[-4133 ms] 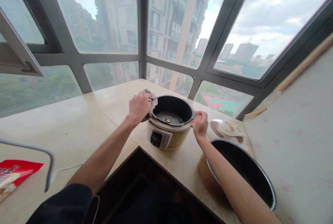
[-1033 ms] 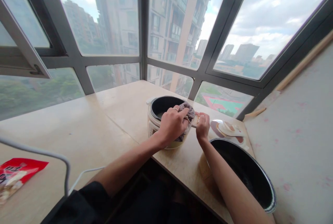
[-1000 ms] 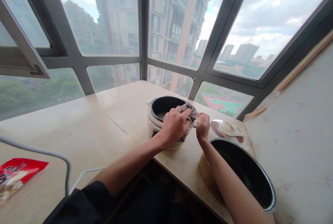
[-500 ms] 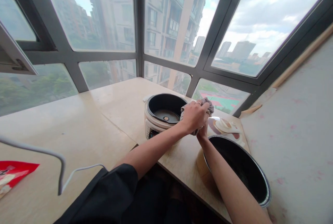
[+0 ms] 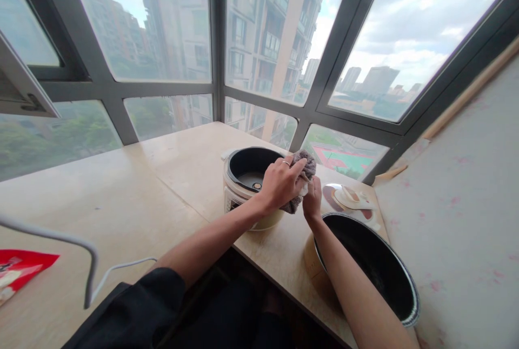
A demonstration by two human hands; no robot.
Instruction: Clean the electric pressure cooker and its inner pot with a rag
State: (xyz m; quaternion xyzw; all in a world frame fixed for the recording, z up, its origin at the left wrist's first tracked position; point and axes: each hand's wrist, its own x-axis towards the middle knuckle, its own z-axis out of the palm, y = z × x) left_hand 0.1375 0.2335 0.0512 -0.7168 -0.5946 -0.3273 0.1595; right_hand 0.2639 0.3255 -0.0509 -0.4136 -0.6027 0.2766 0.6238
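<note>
A bunched grey-brown cloth [image 5: 305,164] is held between my two hands, over the right rim of a rice cooker [image 5: 237,192]. My left hand [image 5: 280,182], with a ring on one finger, is closed on the cloth from the left. From the right, my right hand [image 5: 312,197] has its fingers closed on the cloth's near side. The cooker stands with its lid off, and its dark inside shows a round knob at the bottom. Just right of my right forearm rests a black-lined inner pot [image 5: 373,262] with a tan outside.
Behind the pot lies a brown and cream lid [image 5: 351,197] beside the papered wall [image 5: 454,219]. Windows border the pale countertop [image 5: 121,192]. A grey cable [image 5: 52,239] and a red packet [image 5: 24,270] are at the left; the counter's front edge runs below my arms.
Both hands have shifted slightly left with the cloth. My left hand now overlaps the cooker's rim more, and my hands are a little farther apart.
</note>
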